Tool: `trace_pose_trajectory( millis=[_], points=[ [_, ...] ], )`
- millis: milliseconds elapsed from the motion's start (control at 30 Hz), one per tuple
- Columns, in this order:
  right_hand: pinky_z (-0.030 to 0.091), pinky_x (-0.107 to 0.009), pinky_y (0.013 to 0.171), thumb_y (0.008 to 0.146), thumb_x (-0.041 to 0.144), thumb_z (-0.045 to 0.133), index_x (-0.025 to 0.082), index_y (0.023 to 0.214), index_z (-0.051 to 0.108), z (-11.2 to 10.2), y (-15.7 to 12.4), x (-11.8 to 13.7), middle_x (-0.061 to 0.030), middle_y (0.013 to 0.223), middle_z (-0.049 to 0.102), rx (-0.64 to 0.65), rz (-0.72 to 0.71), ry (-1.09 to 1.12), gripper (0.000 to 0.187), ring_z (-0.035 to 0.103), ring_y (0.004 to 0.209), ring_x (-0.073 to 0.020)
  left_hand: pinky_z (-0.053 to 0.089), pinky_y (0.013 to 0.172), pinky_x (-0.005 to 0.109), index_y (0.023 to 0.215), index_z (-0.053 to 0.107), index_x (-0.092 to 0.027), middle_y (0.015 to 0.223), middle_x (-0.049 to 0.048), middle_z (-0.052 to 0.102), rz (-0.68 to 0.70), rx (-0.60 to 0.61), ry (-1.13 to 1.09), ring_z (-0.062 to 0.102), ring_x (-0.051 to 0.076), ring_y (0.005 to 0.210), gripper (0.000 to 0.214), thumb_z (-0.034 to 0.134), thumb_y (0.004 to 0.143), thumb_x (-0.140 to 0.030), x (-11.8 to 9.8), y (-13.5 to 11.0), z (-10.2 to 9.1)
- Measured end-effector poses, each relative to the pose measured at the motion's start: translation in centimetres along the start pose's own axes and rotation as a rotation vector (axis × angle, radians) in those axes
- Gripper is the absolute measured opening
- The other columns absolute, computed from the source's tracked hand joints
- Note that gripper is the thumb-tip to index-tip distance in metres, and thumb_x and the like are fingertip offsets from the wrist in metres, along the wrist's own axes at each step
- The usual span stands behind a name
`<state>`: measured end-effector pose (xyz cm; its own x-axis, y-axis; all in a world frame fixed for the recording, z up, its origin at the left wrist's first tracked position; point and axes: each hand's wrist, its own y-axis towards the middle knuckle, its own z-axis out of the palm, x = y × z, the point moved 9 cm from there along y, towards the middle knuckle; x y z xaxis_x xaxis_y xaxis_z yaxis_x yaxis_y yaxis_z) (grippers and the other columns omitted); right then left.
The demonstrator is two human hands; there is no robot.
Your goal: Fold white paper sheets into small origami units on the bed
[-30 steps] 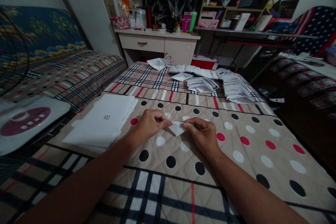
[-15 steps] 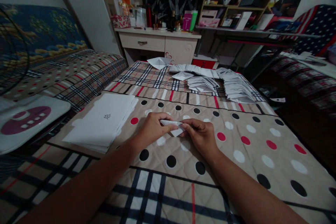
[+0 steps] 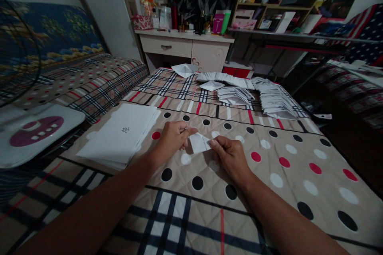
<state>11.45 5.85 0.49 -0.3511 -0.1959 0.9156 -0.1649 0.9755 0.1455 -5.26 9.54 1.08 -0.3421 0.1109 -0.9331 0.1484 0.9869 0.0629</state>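
Observation:
Both of my hands pinch one small folded piece of white paper (image 3: 200,142) just above the dotted quilt (image 3: 269,175). My left hand (image 3: 173,138) grips its left corner with thumb and fingers closed. My right hand (image 3: 229,157) holds its right edge, fingers curled. To the left of my left hand lies a stack of flat white sheets (image 3: 121,133). Farther back on the bed are piles of folded white paper pieces (image 3: 254,93).
A white fan base with a purple panel (image 3: 32,133) sits at the left edge. A folded plaid cover (image 3: 98,79) lies behind it. A white drawer cabinet (image 3: 182,50) with bottles and a shelf unit (image 3: 269,0) stand beyond the bed. A dark gap runs along the right.
The paper piece has been turned and opened flatter between my fingers, its face now tilted up. My hands stay in nearly the same place; the view has shifted slightly.

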Motion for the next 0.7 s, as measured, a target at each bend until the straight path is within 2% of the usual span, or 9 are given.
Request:
trace_pose_trajectory(
  millis=[267,467,700],
  points=[
    [0.024,-0.024,0.046,0.091,0.050,0.058,0.020,0.052,0.041,0.1,0.1,-0.1,0.0049,0.049,0.035,-0.037,-0.003,0.068,0.052,0.031,0.049,-0.0084,0.033,0.042,0.021,0.057,0.056,-0.017,0.042,-0.0031,0.048,0.045,-0.057,0.048,0.046,0.009,0.039,0.048,0.054,0.091,-0.051,0.2,0.5,-0.9],
    [0.024,-0.024,0.044,0.090,0.053,0.057,0.020,0.052,0.044,0.8,-0.2,0.8,0.0044,0.049,0.037,-0.024,-0.022,0.145,0.052,0.030,0.047,-0.0082,0.033,0.045,0.023,0.049,0.047,-0.018,0.042,-0.0030,0.046,0.054,-0.174,0.012,0.043,0.008,0.040,0.056,0.054,0.090,-0.056,0.1,0.3,-1.8],
    [0.026,-0.025,0.043,0.093,0.046,0.056,0.020,0.052,0.045,0.6,-0.8,1.8,0.0038,0.045,0.041,-0.051,-0.108,0.076,0.050,0.035,0.043,-0.0082,0.032,0.043,0.023,0.050,0.045,-0.019,0.043,-0.0035,0.044,-0.002,-0.265,-0.099,0.042,0.008,0.040,0.055,0.057,0.088,-0.057,0.5,0.5,-2.3]
  ],
)
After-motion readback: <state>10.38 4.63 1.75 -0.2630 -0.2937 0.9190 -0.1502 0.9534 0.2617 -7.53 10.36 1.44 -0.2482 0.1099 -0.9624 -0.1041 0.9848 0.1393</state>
